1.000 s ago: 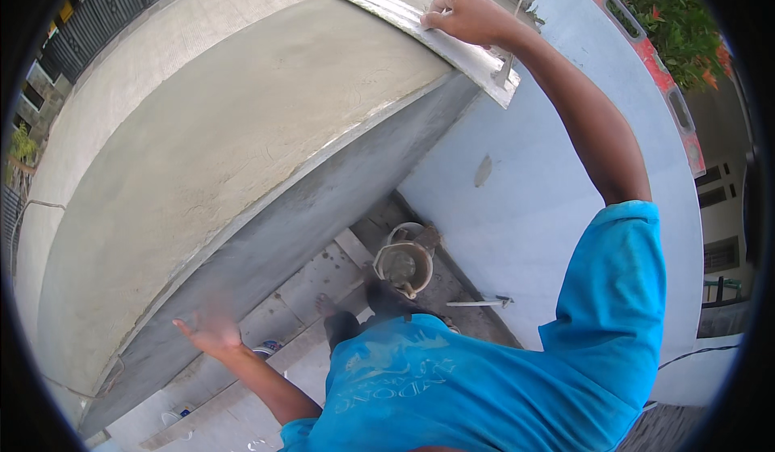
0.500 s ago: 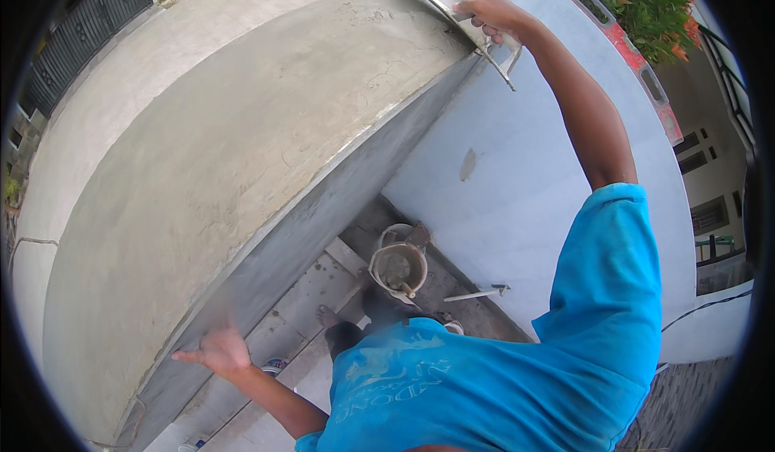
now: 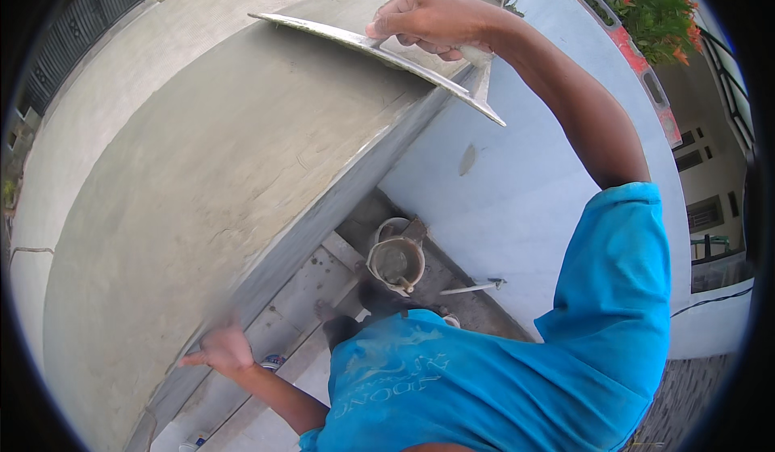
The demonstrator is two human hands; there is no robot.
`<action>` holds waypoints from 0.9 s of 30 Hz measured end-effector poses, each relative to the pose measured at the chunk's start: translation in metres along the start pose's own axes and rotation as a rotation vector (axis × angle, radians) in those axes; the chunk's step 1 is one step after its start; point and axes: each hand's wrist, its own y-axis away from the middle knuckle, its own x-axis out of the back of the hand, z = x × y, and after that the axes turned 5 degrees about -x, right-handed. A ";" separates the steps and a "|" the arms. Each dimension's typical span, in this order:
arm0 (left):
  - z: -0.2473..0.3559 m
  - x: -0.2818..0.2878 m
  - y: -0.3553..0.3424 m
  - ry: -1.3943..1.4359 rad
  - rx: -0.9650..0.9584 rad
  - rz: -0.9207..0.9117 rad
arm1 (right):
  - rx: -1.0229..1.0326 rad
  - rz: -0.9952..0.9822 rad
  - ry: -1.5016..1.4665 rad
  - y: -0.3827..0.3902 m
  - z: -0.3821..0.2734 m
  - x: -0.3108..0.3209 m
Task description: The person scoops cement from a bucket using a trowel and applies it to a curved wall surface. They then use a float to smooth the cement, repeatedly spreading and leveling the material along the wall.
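My right hand [image 3: 432, 20] grips the handle of a long metal plastering trowel [image 3: 339, 39]. Its blade lies across the far part of a wide, grey-plastered wall top [image 3: 202, 161], tilted with one long edge raised. The blade's right end sticks out past the wall's inner edge. Low on the left, my left hand [image 3: 226, 349] is at the wall's inner edge with its thumb stretched out; it holds no tool. Smears and shallow ridges mark the plaster. Whether the left palm presses on the wall face is hard to tell.
Below, on the floor by the corner, stands a bucket [image 3: 395, 263] with grey mix inside. A white-handled tool [image 3: 472, 286] leans by the pale blue wall [image 3: 500, 186]. A red spirit level [image 3: 609, 36] rests along that wall's top. Tiled steps [image 3: 278, 323] lie beneath me.
My right hand has swept the trowel leftward and nearer along the wall top, turning the blade to lie flatter across it. My left hand has stayed almost in place.
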 end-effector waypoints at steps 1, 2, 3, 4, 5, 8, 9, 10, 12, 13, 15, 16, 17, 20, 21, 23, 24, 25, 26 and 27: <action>0.002 -0.005 0.000 0.012 -0.002 0.039 | 0.027 -0.083 -0.100 0.005 0.000 0.000; 0.004 -0.009 0.001 0.024 -0.005 0.080 | -0.008 -0.052 -0.101 0.007 0.004 0.006; 0.004 -0.012 0.003 0.009 -0.027 0.091 | -0.042 -0.024 -0.103 0.008 0.010 0.015; 0.003 -0.015 0.006 -0.007 -0.039 0.096 | -0.085 0.010 -0.102 0.011 0.020 0.028; 0.002 -0.018 0.005 -0.023 -0.041 0.094 | -0.106 0.109 -0.094 0.001 0.052 0.045; 0.000 -0.015 0.000 0.026 0.003 0.093 | -0.238 0.300 -0.041 -0.018 0.121 0.077; 0.001 -0.014 0.002 0.028 -0.003 0.092 | -0.236 0.309 -0.019 -0.029 0.136 0.078; 0.002 -0.014 0.002 0.029 -0.003 0.089 | -0.240 0.320 0.002 -0.038 0.150 0.078; 0.002 -0.015 0.001 0.013 -0.008 0.093 | -0.213 0.268 0.066 -0.056 0.176 0.084; 0.001 -0.017 0.001 -0.005 -0.009 0.100 | -0.186 0.203 0.107 -0.066 0.189 0.089; 0.003 -0.014 0.003 -0.025 -0.025 0.105 | -0.273 0.216 0.091 -0.059 0.146 0.071; 0.003 -0.012 0.003 -0.023 -0.024 0.091 | -0.238 0.202 0.118 -0.049 0.125 0.056; 0.003 -0.011 0.001 -0.018 -0.019 0.072 | -0.206 0.194 0.148 -0.040 0.110 0.046; -0.001 -0.012 -0.001 0.000 -0.067 0.165 | 0.042 0.236 0.217 -0.016 0.076 0.009; -0.003 -0.009 -0.002 -0.001 -0.065 0.167 | 0.024 0.127 0.211 -0.001 0.053 0.008; 0.001 0.001 -0.001 0.002 -0.086 0.180 | -0.094 0.144 0.141 -0.001 0.042 0.027; 0.002 0.004 -0.001 0.010 -0.076 0.177 | -0.151 0.150 0.105 -0.005 0.044 0.035; 0.001 0.004 -0.004 0.029 -0.056 0.168 | -0.038 0.300 0.124 -0.014 0.066 0.047; -0.001 0.003 -0.006 0.048 -0.042 0.160 | -0.104 0.434 0.125 -0.028 0.098 0.059; -0.003 0.004 -0.009 0.045 -0.038 0.133 | -0.136 0.443 0.106 -0.044 0.131 0.078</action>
